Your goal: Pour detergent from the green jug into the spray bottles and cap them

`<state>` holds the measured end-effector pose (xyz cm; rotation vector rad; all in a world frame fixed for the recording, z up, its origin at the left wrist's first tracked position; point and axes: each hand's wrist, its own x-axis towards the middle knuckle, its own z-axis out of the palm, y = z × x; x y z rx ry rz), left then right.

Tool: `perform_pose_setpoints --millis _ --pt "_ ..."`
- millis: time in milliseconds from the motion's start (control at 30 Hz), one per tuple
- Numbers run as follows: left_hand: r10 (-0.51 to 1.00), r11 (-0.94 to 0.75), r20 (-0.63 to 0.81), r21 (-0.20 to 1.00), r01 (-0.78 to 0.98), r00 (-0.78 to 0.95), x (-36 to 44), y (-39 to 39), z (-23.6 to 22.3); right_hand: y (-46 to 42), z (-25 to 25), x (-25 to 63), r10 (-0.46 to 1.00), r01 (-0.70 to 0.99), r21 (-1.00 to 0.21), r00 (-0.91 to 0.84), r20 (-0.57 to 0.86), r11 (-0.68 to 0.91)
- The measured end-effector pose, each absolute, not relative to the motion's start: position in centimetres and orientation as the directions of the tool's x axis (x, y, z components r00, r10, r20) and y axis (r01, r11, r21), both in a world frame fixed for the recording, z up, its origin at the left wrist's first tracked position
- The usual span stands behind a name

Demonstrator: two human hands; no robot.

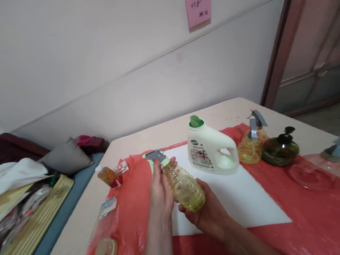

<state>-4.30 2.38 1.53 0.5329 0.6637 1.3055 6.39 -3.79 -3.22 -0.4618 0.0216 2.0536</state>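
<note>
A see-through yellow-green spray bottle (185, 184) with a grey and pale green trigger head is held tilted above the table, its nozzle toward the upper left. My left hand (160, 186) is closed around its neck end. With fingers wrapped about the base, my right hand (209, 208) supports the lower end. A little liquid seems to lie at the bottom of the bottle. Just behind stands a white detergent jug (210, 149), its handle to the right and a green piece in its open mouth. It rests on a white sheet (255, 203).
Red plastic (131, 223) covers much of the table. At right stand yellow pump bottles (248, 148), a dark green pump bottle (280, 151) and a pink bottle (317, 171). On the left are a small amber bottle (111, 177) and a round lidded container (106, 252).
</note>
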Motion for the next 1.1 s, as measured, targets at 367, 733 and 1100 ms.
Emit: perform_pose_setpoints --millis 367,733,1100 --pt "0.993 -0.028 -0.022 0.91 -0.414 -0.116 -5.8 2.0 2.6 -4.2 -3.2 5.7 0.983 -0.882 -0.439 -0.12 -0.139 -0.17" --pt "0.995 0.006 0.045 0.861 -0.508 0.087 -5.6 1.5 2.4 -4.7 -2.5 5.6 0.783 -0.742 -0.271 -0.524 -0.337 -0.613" --pt "0.991 -0.102 0.043 0.846 -0.524 -0.123 -6.0 2.6 2.4 -4.8 -3.0 5.7 0.891 -0.727 -0.516 -0.357 -0.279 -0.453"
